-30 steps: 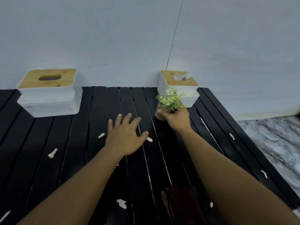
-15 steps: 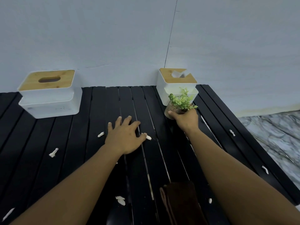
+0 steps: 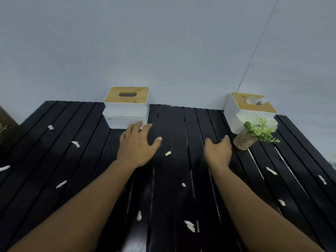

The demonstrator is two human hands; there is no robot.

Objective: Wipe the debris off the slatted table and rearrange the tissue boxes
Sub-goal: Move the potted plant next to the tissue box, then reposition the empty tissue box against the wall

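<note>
Two white tissue boxes with wooden lids stand at the back of the black slatted table (image 3: pixel 172 179). The left tissue box (image 3: pixel 126 108) has an empty slot. From the right tissue box (image 3: pixel 249 110) a tissue sticks out. My left hand (image 3: pixel 139 146) is spread open, its fingertips at the left box's front corner. My right hand (image 3: pixel 218 151) hovers open just left of a small potted plant (image 3: pixel 254 135), apart from it. The plant stands tilted in front of the right box. Several white debris scraps (image 3: pixel 168 153) lie scattered over the slats.
A pale blue wall rises directly behind the table. A dark brown object (image 3: pixel 7 128) sits at the far left edge. The table's right edge runs diagonally at the right, with grey floor (image 3: pixel 332 165) beyond it.
My right hand has let go of the potted plant, which now sits in front of the right box. My left hand has moved forward to the left box. The view has swung left.
</note>
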